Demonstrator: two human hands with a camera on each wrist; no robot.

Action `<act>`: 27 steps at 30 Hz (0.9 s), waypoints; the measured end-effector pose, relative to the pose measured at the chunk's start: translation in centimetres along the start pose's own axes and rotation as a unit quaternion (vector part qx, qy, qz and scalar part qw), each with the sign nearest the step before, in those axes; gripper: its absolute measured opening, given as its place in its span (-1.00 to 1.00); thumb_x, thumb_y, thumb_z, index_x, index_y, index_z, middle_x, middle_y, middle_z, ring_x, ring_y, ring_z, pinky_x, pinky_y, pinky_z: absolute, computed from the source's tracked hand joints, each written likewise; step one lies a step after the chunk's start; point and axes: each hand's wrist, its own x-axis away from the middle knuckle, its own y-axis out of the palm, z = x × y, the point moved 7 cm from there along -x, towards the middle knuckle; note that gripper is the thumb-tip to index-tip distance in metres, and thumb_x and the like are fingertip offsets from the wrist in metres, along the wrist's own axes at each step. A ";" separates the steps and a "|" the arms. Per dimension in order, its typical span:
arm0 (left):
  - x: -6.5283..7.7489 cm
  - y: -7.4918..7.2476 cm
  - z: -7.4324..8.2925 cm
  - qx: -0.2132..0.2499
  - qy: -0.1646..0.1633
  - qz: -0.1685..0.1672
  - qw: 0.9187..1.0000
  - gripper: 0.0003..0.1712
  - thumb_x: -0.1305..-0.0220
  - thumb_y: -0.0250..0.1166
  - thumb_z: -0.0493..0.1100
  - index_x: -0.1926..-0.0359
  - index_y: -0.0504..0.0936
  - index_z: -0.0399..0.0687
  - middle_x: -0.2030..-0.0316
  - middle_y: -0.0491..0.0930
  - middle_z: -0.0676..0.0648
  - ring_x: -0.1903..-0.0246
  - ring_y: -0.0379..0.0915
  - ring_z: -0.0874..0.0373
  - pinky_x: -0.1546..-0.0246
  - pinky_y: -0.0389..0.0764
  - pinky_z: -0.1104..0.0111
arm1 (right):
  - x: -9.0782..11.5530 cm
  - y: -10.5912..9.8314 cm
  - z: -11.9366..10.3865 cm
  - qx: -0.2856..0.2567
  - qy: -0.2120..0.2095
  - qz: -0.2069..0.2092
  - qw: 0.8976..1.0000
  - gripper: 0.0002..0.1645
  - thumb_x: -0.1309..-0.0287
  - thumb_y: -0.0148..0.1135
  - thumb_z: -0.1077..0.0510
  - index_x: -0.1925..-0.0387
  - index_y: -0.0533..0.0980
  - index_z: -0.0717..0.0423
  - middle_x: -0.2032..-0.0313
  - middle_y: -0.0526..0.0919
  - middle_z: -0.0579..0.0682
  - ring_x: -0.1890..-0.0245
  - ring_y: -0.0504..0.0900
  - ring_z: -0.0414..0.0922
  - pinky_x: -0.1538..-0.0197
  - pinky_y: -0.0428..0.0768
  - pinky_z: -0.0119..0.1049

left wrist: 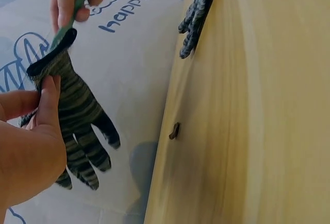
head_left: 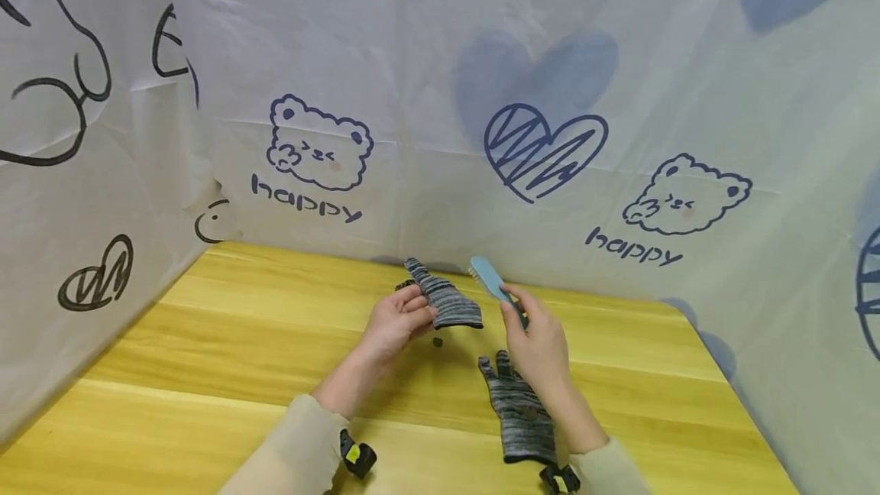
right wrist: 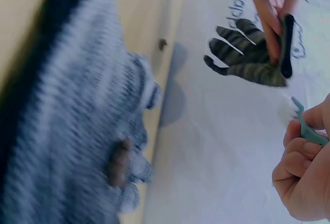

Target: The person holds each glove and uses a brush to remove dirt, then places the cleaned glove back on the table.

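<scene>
My left hand (head_left: 393, 323) pinches a grey-and-black striped knit glove (head_left: 447, 302) near its dark cuff, holding it above the table. In the left wrist view the glove (left wrist: 77, 105) hangs with its fingers pointing down. My right hand (head_left: 539, 334) grips a light blue-green brush (head_left: 486, 275) by the handle, its pale bristles facing the glove. In the right wrist view the brush (right wrist: 312, 135) is just below the cuff. A second striped glove (head_left: 522, 415) lies flat on the table beneath my right forearm, with a brown spot (right wrist: 118, 163) on it.
A small dark piece (head_left: 438, 342) lies on the yellow wood-grain table (head_left: 227, 373) below the raised glove. White sheets (head_left: 412, 59) printed with bears and hearts hang behind the table and at its sides. Each wrist wears a black strap.
</scene>
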 end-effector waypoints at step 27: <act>4.0 -7.1 -2.5 -0.180 -0.135 -0.116 0.968 -0.35 -0.39 0.23 -0.45 -0.41 0.25 -0.61 -0.28 0.43 -0.53 -0.23 0.52 -0.27 -0.18 0.63 0.11 | 1.9 -8.4 6.0 0.055 0.026 -0.080 0.995 -0.65 -0.56 0.13 0.08 -0.23 0.60 0.06 0.34 0.58 0.00 0.65 0.36 -0.20 0.58 0.36 -0.32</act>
